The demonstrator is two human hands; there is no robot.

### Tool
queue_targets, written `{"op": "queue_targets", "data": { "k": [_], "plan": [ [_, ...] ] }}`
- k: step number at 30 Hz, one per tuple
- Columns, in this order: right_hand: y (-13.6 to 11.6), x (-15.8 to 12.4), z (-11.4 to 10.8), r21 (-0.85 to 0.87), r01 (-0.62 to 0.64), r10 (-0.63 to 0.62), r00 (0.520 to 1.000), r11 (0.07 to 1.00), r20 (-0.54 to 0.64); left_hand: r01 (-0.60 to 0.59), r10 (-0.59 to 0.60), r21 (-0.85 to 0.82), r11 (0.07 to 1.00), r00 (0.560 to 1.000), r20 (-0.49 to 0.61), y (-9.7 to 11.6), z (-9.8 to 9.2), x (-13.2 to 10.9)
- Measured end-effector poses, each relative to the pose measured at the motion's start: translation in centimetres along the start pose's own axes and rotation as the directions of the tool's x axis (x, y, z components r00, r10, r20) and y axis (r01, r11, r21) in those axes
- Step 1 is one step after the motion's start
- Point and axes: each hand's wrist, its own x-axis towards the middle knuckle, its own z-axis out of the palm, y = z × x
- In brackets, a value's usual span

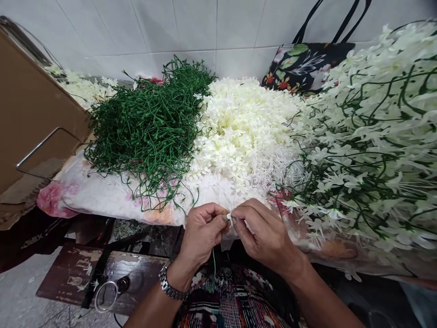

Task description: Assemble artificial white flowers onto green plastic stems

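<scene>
One small white blossom [229,220] is being pinched between the fingertips of both hands, just in front of the near edge of the big heap of white blossoms [242,132]. The left hand [201,232] is closed, its fingers gripped on one thin green stem [214,262], which is seen hanging down below the fist. The right hand [264,234] is closed too, fingers pressed on the blossom. Where stem meets blossom is hidden by the fingertips, so the joint cannot be made out.

One wristwatch [170,284] is worn on the left wrist.

Left of the heap and touching it, one mound of green stems [150,123] is piled, too tangled to be counted. Right of the heap, one bank of flowered sprays [372,136] is spread and cut off by the frame edge. Behind the heap to the right, one floral bag [303,64] is propped against the wall, its handles cropped at the top. Far left of the heap, one cardboard box [30,105] is only partly seen.

All three piles are carried on one floral cloth [78,191].
</scene>
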Motion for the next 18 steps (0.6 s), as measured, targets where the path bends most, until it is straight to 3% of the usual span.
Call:
{"op": "queue_targets", "data": {
  "k": [11,15,18],
  "plan": [
    [0.1,0.1,-1.2,0.179,-0.134,0.136,0.991,0.975,0.003,-0.041,0.037,0.066,0.997,0.997,0.065,-0.2,0.1,-0.3],
    [-0.6,-0.3,-2.3,0.12,-0.154,0.156,0.988,0.981,-0.007,-0.141,0.134,-0.078,0.987,0.987,-0.089,0.2,-0.1,-0.2],
    [-2.0,-1.2,-3.0,0.128,-0.141,0.125,0.984,0.982,0.125,-0.286,0.24,-0.157,0.945,0.936,-0.257,0.8,0.0,-0.1]
  ]
}}
